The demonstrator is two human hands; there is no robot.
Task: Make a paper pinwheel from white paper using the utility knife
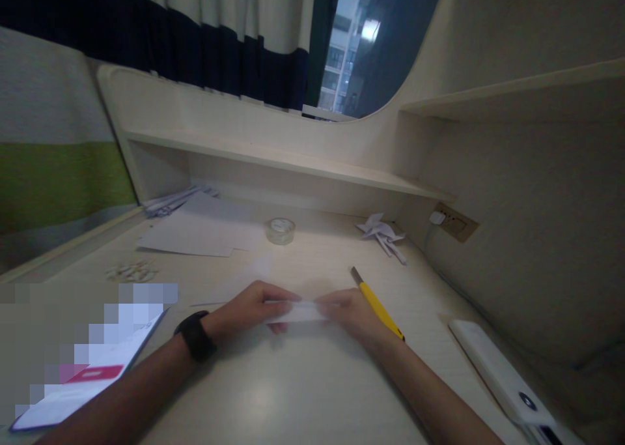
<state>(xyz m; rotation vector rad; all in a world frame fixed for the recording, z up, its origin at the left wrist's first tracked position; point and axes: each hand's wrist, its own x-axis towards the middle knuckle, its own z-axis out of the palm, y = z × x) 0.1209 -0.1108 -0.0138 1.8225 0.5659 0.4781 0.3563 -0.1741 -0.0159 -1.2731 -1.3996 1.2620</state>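
A small strip of white paper (pixel 301 311) lies low over the pale desk (pixel 303 393), held between both hands. My left hand (pixel 251 309), with a black band on its wrist, pinches the strip's left end. Its right end is pinched by my right hand (pixel 352 313). Just right of my right hand lies a yellow utility knife (pixel 377 304), its blade end pointing away from me.
A roll of clear tape (pixel 280 230) and loose white sheets (pixel 205 231) sit at the back left. A folded paper shape (pixel 383 234) lies near a wall socket (pixel 452 221). A white phone-like slab (pixel 502 373) rests at the right, a booklet (pixel 92 373) at the left.
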